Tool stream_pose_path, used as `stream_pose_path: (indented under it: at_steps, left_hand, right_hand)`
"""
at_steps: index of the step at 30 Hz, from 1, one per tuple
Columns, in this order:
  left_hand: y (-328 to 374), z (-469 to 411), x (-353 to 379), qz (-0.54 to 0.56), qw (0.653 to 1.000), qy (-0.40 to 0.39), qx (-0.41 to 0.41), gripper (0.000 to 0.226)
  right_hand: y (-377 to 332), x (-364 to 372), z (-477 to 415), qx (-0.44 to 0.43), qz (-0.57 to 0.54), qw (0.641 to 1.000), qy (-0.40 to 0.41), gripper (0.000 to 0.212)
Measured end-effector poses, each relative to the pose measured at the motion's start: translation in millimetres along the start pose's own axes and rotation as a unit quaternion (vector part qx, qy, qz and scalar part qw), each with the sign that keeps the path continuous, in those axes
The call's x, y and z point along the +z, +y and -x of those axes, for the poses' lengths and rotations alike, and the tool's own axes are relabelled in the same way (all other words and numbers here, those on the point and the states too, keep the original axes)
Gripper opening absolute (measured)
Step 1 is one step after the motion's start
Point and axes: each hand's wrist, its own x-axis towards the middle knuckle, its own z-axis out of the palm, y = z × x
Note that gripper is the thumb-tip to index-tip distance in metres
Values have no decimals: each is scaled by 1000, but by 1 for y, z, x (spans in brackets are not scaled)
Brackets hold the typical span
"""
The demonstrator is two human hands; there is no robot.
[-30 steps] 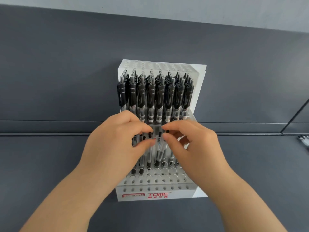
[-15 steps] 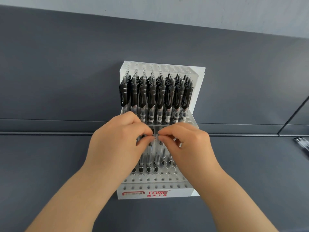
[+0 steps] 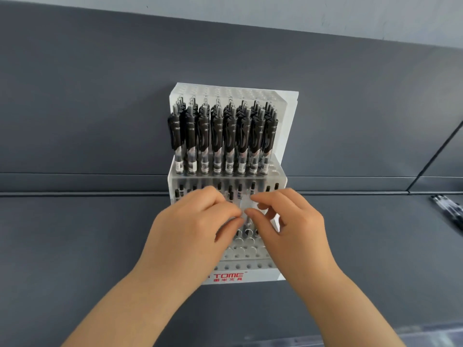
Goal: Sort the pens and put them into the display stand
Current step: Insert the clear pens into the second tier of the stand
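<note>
A white tiered display stand (image 3: 288, 126) with a red TOME label stands on a grey surface against a grey wall. Several black-capped pens (image 3: 220, 136) fill its upper tier. The lower tier has rows of holes, some holding pens. My left hand (image 3: 195, 229) and my right hand (image 3: 288, 226) meet over the lower tier, fingertips almost touching. Between them a clear pen (image 3: 246, 216) stands upright over a hole. Both hands pinch at it; the fingers hide most of it.
More loose black pens (image 3: 448, 211) lie on the grey surface at the far right edge. A dark rail runs diagonally at the upper right. A pale blurred edge shows at the bottom right corner.
Both hands have sunk lower on the stand with the pen, from the step's edge down to the lower tier's holes. The view has shifted slightly.
</note>
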Motion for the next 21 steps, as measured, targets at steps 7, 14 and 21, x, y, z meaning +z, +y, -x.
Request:
stream_pose_path:
  at_steps: [7, 14, 21]
  left_hand:
    - [33, 10, 34, -16, 999, -48, 18, 28]
    - [85, 0, 80, -56, 996, -61, 12, 29]
    - [180, -20, 153, -68, 991, -116, -20, 32]
  right_hand:
    - [30, -22, 29, 39, 18, 999, -26, 16]
    - [80, -65, 49, 63, 27, 994, -83, 23]
    - [159, -148, 78, 102, 56, 983, -141, 27]
